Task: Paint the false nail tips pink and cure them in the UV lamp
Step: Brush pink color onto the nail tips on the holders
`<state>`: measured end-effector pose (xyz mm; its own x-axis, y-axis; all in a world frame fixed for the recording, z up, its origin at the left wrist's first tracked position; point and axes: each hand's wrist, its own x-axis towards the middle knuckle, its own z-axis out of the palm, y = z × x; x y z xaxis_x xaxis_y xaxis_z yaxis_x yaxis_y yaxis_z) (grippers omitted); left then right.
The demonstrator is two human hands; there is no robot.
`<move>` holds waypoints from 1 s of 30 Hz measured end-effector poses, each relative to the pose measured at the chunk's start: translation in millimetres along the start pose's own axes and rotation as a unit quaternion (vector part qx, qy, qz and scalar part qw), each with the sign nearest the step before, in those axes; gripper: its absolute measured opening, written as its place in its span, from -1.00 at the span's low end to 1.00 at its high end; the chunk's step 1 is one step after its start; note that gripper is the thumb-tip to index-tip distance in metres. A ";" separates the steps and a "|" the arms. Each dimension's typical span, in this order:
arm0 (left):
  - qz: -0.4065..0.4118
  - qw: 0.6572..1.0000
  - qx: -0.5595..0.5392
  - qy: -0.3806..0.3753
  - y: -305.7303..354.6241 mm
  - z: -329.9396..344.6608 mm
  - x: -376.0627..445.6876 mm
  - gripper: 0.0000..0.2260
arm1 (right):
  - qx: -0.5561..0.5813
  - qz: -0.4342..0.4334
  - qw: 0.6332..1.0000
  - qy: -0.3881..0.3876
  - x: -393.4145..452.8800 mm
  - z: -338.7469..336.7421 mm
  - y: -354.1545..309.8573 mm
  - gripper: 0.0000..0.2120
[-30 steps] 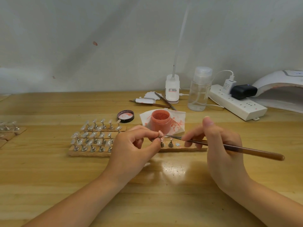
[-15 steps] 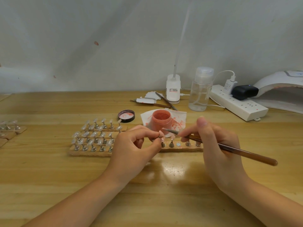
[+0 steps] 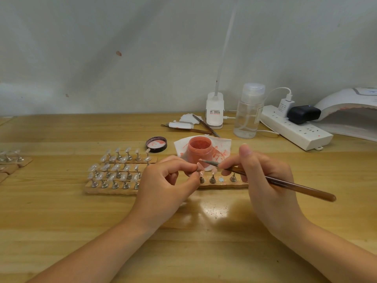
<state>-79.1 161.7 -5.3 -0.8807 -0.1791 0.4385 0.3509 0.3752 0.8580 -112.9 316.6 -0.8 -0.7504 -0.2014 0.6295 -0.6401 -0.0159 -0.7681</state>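
Observation:
My left hand pinches a small nail tip between thumb and forefinger, just in front of the open pink paint jar. My right hand grips a brown brush; its bristle end lies right at the pinched tip. Behind the hands a wooden strip carries metal stands, one bearing a pink tip. Several clear tips on stands fill the wooden holder to the left. The white UV lamp stands at the far right.
The jar sits on a paint-smeared tissue, its lid lying beside it. A clear bottle, a white desk lamp base, spare brushes and a power strip line the back. More stands sit at the left edge.
My right hand has shifted left and up, bringing the brush tip from beside the strip onto the nail tip that my left hand keeps pinching in place.

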 end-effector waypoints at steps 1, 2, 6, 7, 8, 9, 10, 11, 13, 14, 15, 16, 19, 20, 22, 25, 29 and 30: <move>0.001 1.000 0.001 0.000 -0.2 0.2 0.1 -0.87 | 0.000 0.005 1.000 -0.001 -0.3 -0.6 0.4 -0.62; 0.002 1.000 0.001 0.001 -0.4 0.1 0.0 -0.86 | 0.004 0.011 1.000 0.001 -0.8 -1.6 0.7 -0.60; 0.006 1.000 0.005 0.002 -0.8 -0.1 0.2 -0.79 | 0.043 0.028 0.998 0.028 -2.1 -6.3 -1.0 -0.56; 0.006 1.000 0.005 0.002 -0.9 0.0 0.3 -0.78 | 0.045 0.028 0.998 0.033 -1.8 -6.2 -1.4 -0.56; 0.006 1.000 0.006 0.003 -0.9 0.1 0.5 -0.78 | 0.040 0.026 0.998 0.033 -1.3 -5.7 -1.6 -0.56; 0.006 1.000 0.006 0.002 -0.7 0.4 0.6 -0.80 | 0.033 0.024 0.999 0.028 -0.5 -4.5 -1.8 -0.58; 0.006 1.000 0.007 0.001 -0.4 0.6 0.6 -0.82 | 0.027 0.022 0.999 0.020 0.2 -3.1 -2.2 -0.60; 0.006 1.000 0.007 0.000 -0.2 0.8 0.5 -0.84 | 0.024 0.021 0.999 0.011 0.5 -1.9 -2.2 -0.62; 0.007 1.000 0.005 0.003 0.0 0.6 0.0 -0.85 | 0.025 0.021 0.999 -0.005 0.4 -0.3 -2.0 -0.62; 0.009 1.000 0.005 0.004 -0.2 0.5 -0.2 -0.84 | 0.024 0.022 0.999 -0.006 0.0 -0.4 -2.0 -0.61; 0.010 1.000 0.005 0.003 -0.3 0.5 -0.3 -0.83 | 0.026 0.024 0.999 -0.001 -0.8 -1.3 -2.1 -0.60; 0.012 1.000 0.005 0.002 -0.2 0.5 -0.1 -0.83 | 0.030 0.025 0.999 0.006 -1.6 -2.8 -2.0 -0.57; 0.012 1.000 0.003 -0.002 -0.8 0.2 0.3 -0.85 | 0.045 0.027 0.998 0.022 -1.8 -5.4 -2.9 -0.54; 0.012 1.000 0.004 -0.003 -1.2 0.1 0.4 -0.84 | 0.042 0.026 0.999 0.023 -1.3 -4.9 -3.1 -0.55; 0.012 1.000 0.008 -0.007 -1.6 -0.2 0.2 -0.85 | 0.029 0.017 0.999 0.019 0.5 -2.8 -3.2 -0.60; 0.010 1.000 0.010 -0.009 -1.9 -0.6 0.1 -0.89 | 0.026 0.014 1.000 0.006 1.2 -0.4 -1.8 -0.64; 0.014 1.000 0.002 -0.004 -2.2 0.0 0.0 -0.86 | 0.040 0.025 0.999 0.004 -1.5 -4.5 -2.2 -0.58; 0.018 1.000 0.003 -0.004 -2.4 -0.1 0.1 -0.84 | 0.041 0.025 0.999 0.005 -1.7 -5.9 -3.4 -0.55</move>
<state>-80.0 160.7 -7.3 -0.8701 -0.1581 0.4668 0.3806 0.3864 0.8402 -110.4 322.7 1.4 -0.7831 -0.1948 0.5905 -0.5862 -0.0857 -0.8056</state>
